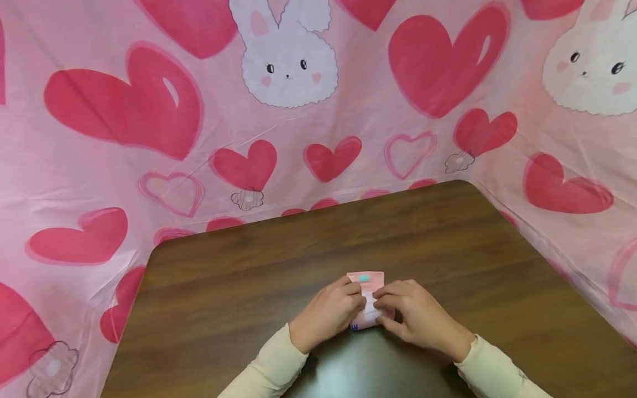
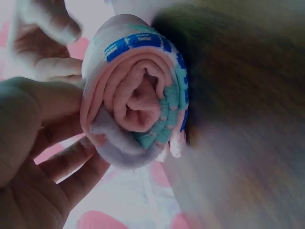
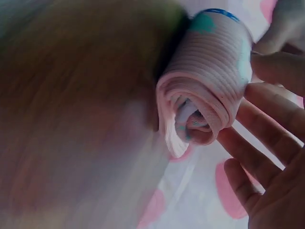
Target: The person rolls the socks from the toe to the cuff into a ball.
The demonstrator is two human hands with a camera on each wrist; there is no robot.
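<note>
A pink ribbed sock (image 1: 367, 284), rolled up, lies on the brown table with teal patches and blue lettering. The left wrist view looks into one coiled end of the sock (image 2: 138, 105), with pink, teal and pale lilac layers. The other end of the sock (image 3: 205, 81) shows in the right wrist view, with a loose flap hanging out. My left hand (image 1: 330, 309) holds the roll's left side, its thumb and fingertips against the fabric. My right hand (image 1: 418, 315) holds the right side between thumb and fingers. The hands hide part of the roll.
The wooden table (image 1: 239, 282) has rounded corners and reaches to the back and both sides. A pink cloth (image 1: 358, 116) with hearts and white rabbits hangs behind it and along its sides.
</note>
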